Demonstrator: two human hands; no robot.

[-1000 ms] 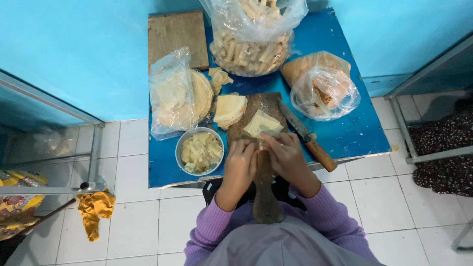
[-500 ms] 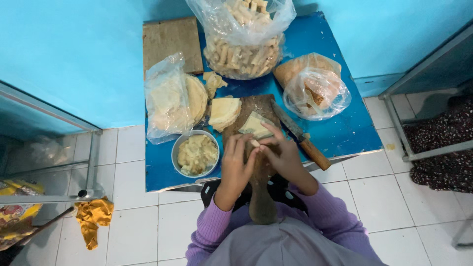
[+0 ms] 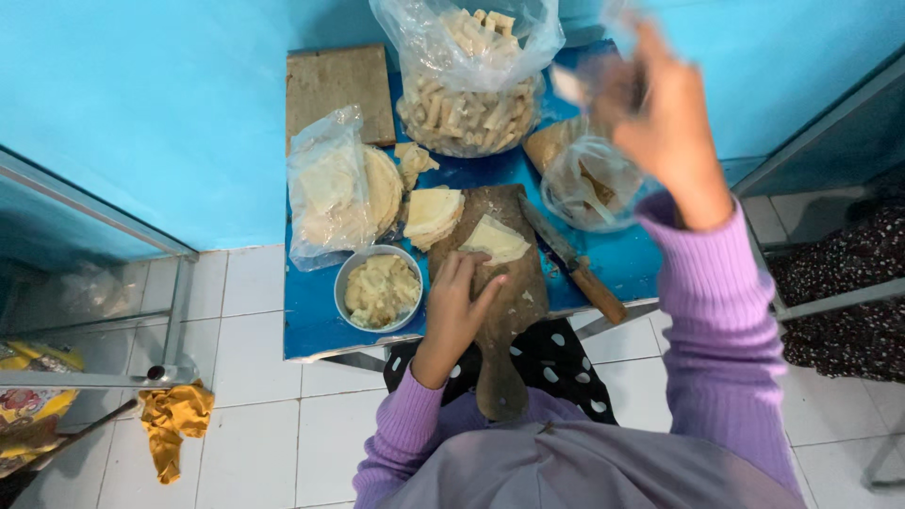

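My left hand point(image 3: 458, 303) lies open, fingers spread, on a dark wooden cutting board point(image 3: 514, 311). Its fingertips touch a pale folded wrapper point(image 3: 496, 239) on the board. My right hand point(image 3: 660, 106) is raised and blurred over the table's back right. It pinches a small pale roll point(image 3: 569, 85) near a large clear bag of similar rolls point(image 3: 467, 108). A metal bowl of pale filling point(image 3: 381, 288) stands just left of my left hand. A small stack of wrappers point(image 3: 433, 215) lies beyond it.
On the blue table point(image 3: 311, 330) are a plastic bag of round wrappers point(image 3: 335, 188), a wooden-handled knife point(image 3: 577, 271), a second clear bag point(image 3: 589, 184) and a wooden board point(image 3: 337, 90) at the back. A yellow cloth point(image 3: 174, 422) lies on the tiled floor.
Both hands were together on the board rolling a wrapper. Now my right hand has lifted up and to the right with the roll; my left hand stays on the board.
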